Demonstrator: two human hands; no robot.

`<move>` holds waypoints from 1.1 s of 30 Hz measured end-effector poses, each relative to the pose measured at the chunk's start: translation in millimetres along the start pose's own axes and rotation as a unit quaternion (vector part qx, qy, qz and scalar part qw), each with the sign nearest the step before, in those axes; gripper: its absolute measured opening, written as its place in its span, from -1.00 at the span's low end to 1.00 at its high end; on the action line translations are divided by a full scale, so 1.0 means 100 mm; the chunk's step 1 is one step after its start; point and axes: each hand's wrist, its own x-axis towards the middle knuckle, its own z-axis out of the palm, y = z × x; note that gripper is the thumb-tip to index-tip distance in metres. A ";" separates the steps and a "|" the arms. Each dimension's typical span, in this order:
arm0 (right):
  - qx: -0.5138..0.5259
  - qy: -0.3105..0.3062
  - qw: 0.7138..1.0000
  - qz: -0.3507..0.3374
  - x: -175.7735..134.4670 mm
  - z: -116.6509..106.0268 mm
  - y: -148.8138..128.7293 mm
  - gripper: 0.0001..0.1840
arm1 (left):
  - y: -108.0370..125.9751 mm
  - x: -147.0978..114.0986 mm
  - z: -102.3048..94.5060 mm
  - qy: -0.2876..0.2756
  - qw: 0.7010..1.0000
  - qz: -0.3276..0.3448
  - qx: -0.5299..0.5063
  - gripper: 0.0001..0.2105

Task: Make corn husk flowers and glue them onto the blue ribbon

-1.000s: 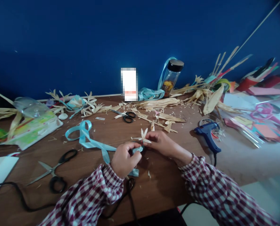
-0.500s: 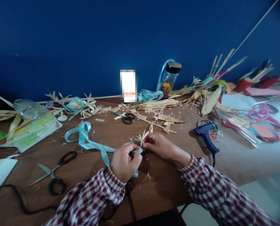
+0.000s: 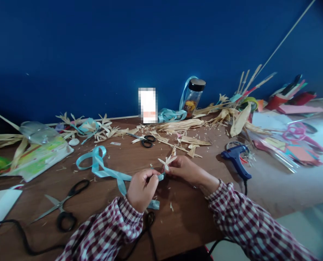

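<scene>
My left hand (image 3: 142, 186) pinches a light blue satin ribbon (image 3: 160, 177) between thumb and forefinger. The ribbon's long loose part (image 3: 98, 163) curls across the table on the left, and a short piece shows below the hand. My right hand (image 3: 184, 168) is closed on a small pale corn-husk flower (image 3: 167, 162) with pointed petals spread upward. Ribbon reaches from the left fingertips to the base of the flower; the exact join is hidden by my fingers.
Open black-handled scissors (image 3: 62, 206) lie at left, smaller scissors (image 3: 145, 139) farther back. A blue glue gun (image 3: 236, 157) rests at right. Dried husks (image 3: 180, 125), a black-lidded jar (image 3: 195, 96) and a lit, blurred-out rectangle (image 3: 147, 105) stand along the wall. Pink scissors (image 3: 296, 131) are far right.
The flower has tipped so its petals face me more. My left fingertips have drawn slightly away to the left, showing more ribbon between the hands. The view has shifted slightly.
</scene>
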 end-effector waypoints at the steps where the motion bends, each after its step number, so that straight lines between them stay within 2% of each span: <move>1: 0.001 0.005 1.000 0.002 0.00 0.00 0.00 -0.72 | 0.00 0.00 0.00 0.001 1.000 0.003 0.001 -0.75; 6: 0.014 0.018 1.000 0.008 0.00 -0.01 0.01 -0.68 | -0.02 0.00 0.01 -0.002 1.000 0.014 0.024 -0.77; 11: 0.031 0.021 0.999 0.003 0.00 -0.02 0.01 -0.67 | -0.04 0.02 -0.01 0.003 0.997 0.054 0.059 -0.77; 20: 0.052 0.028 0.998 0.002 0.01 -0.02 0.01 -0.69 | -0.05 0.05 -0.02 0.007 0.995 0.057 0.084 -0.80; 22: 0.056 0.033 0.998 0.010 0.01 -0.04 0.01 -0.69 | -0.06 0.09 -0.07 -0.014 0.994 0.044 0.098 -0.81; 24: 0.064 0.038 0.997 0.020 0.00 -0.05 0.01 -0.69 | -0.10 0.14 -0.18 -0.067 0.991 0.016 0.111 -0.76; 27: 0.075 0.047 0.996 0.026 -0.01 -0.08 -0.02 -0.69 | -0.21 0.18 -0.43 -0.151 0.978 -0.045 0.140 -0.67; 30: 0.082 0.046 0.995 0.024 -0.02 -0.10 -0.04 -0.69 | -0.37 0.18 -0.77 -0.179 0.968 -0.082 0.154 -0.64; 33: 0.087 0.041 0.995 0.021 -0.02 -0.11 -0.03 -0.68 | -0.47 0.17 -1.10 -0.183 0.961 -0.108 0.175 -0.63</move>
